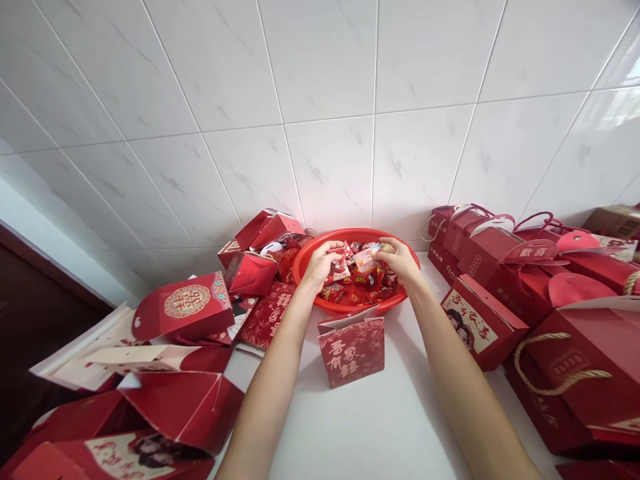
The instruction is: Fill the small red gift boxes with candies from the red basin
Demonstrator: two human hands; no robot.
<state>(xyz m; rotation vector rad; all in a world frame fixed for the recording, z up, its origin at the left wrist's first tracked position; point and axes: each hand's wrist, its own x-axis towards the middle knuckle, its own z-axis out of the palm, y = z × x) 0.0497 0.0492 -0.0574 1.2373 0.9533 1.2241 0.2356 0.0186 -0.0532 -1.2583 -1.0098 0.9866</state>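
A red plastic basket (356,308) stands against the wall, with wrapped candies (373,275) in it. My left hand (323,263) reaches over its left side, fingers curled round a small red and white packet (341,268). Over the right side is my right hand (397,260), its thumb and fingers closed at a pale blue and white packet (367,257). In front of the basket, between my forearms, a small red gift box (353,353) with white lettering stands upright with its top open.
Red gift boxes, several with open flaps, crowd the left side (183,407). More red boxes with rope handles (575,360) line the right side. The white table (350,433) shows between my forearms, and a tiled wall rises behind.
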